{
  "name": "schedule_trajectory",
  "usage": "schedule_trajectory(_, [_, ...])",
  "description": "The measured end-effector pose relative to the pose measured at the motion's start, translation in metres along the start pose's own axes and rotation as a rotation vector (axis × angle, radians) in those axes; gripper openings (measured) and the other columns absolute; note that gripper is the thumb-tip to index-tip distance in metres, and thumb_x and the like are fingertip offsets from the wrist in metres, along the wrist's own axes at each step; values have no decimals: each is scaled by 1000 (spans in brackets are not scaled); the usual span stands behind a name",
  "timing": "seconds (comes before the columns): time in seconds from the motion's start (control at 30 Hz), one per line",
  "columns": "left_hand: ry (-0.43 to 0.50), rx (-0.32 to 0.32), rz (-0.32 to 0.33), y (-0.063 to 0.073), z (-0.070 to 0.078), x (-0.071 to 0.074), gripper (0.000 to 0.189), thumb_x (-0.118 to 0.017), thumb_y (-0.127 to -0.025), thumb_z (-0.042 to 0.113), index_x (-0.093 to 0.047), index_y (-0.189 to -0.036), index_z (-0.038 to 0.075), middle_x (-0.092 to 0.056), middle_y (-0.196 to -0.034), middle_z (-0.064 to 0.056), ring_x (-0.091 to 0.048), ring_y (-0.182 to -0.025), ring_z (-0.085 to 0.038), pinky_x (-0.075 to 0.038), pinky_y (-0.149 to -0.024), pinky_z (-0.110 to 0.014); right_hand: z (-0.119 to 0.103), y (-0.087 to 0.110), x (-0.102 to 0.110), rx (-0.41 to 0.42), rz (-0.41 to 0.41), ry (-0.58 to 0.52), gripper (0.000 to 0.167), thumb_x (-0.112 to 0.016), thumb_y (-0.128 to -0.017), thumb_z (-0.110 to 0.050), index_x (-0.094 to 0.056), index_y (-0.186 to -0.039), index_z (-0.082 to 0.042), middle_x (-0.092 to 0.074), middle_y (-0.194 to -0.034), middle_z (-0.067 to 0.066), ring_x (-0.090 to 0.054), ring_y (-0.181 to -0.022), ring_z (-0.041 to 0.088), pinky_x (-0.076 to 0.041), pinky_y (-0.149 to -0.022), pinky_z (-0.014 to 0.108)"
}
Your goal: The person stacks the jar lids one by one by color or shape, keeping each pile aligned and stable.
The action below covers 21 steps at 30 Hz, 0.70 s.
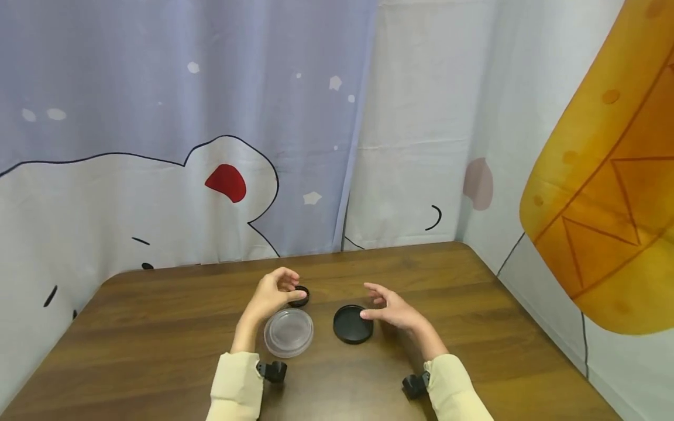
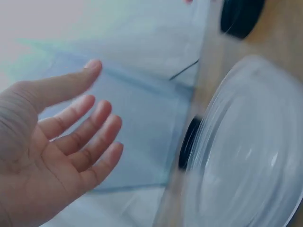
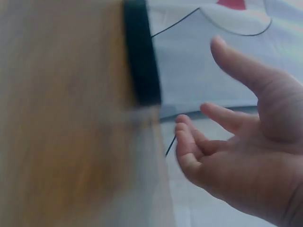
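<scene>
My left hand (image 1: 270, 297) hovers over the far side of the table with its fingers loosely bent and nothing between them. Just beyond its thumb in the head view lies a small black round piece (image 1: 302, 298). Nearer to me sits a clear plastic round lid or shallow container (image 1: 288, 333); which one, I cannot tell. On the right is a larger black round shallow dish or lid (image 1: 350, 326) with a raised rim. My right hand (image 1: 397, 311) hangs beside and above it, thumb over its edge in the head view. The right wrist view shows that hand (image 3: 241, 151) apart from the black dish (image 3: 142, 56).
The brown wooden table (image 1: 168, 333) reaches back to a printed curtain (image 1: 295, 117) and, on the right, another light curtain (image 1: 505, 175). A small black camera is strapped at each wrist, over pale yellow sleeves (image 1: 239, 380).
</scene>
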State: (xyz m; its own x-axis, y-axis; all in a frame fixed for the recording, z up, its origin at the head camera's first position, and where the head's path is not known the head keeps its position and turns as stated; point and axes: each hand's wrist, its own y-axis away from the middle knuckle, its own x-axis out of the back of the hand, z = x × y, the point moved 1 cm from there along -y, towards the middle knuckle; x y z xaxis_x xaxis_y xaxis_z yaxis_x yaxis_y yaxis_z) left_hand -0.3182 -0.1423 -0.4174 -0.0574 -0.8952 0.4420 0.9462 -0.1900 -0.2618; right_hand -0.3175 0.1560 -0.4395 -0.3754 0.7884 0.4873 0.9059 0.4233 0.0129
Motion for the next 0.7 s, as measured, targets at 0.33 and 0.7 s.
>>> schedule_trajectory(0.33, [157, 160, 195, 4, -37, 35, 44, -74, -82, 3, -55, -121, -6, -59, -122, -25, -59, -109, -31, -48, -80, -16, -38, -57, -50, 89, 62, -188, 54, -65, -92, -14, -46, -141, 0, -53, -135, 30, -57, -114, 29, -50, -96, 36])
schedule_trajectory(0.7, [261, 247, 174, 0, -68, 7, 50, -64, -79, -16, -53, -127, -11, -59, -124, -32, -63, -104, -33, -50, -75, -14, -43, -85, -90, 46, 278, -278, 43, -63, -92, -7, -54, -132, 6, -57, -131, 28, -58, -119, 38, -49, -99, 41])
